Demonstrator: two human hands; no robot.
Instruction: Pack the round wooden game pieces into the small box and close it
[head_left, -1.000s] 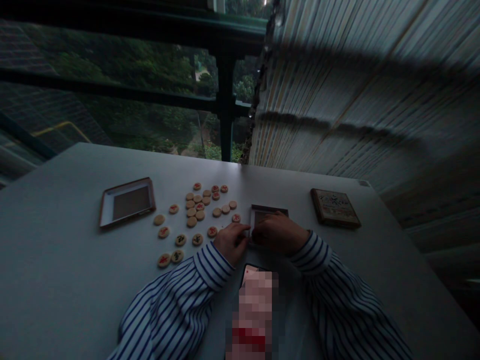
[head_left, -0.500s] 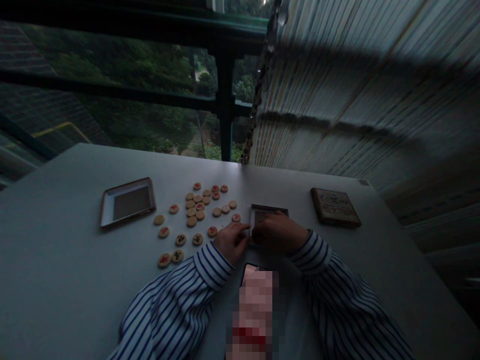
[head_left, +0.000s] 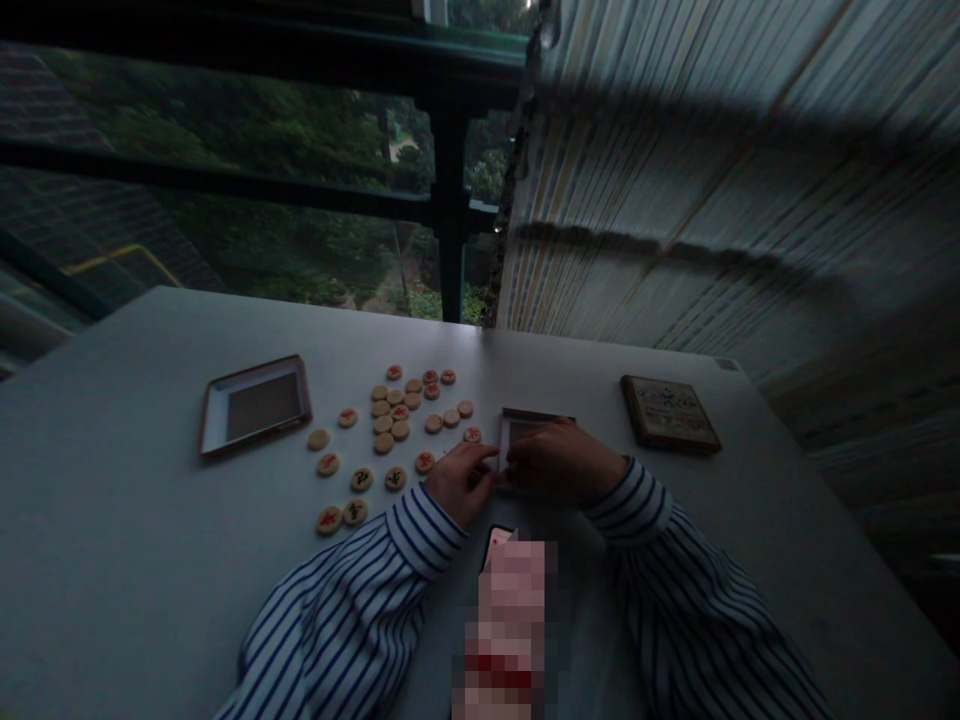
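Note:
A small shallow box (head_left: 517,428) lies in front of me, with both hands at it. My left hand (head_left: 459,483) has its thumb and fingers closed at the box's left rim. My right hand (head_left: 559,462) reaches over the box with its fingers curled down inside; whatever they hold is hidden. Left of the box, several round Chinese chess pieces (head_left: 400,413) are spread over the table, some with red or black characters, others showing plain faces. The nearest one to my left hand is a red-marked piece (head_left: 425,462).
An upturned box lid (head_left: 214,418) rests at the left of the white table (head_left: 150,560). A closed printed box (head_left: 671,413) lies to the right. A phone (head_left: 496,545), mostly blurred out, is between my forearms. Beyond the table are a window and a striped curtain (head_left: 637,180).
My right hand has shifted slightly to the right over the box. My left hand stays at the rim, and the chess pieces lie as before.

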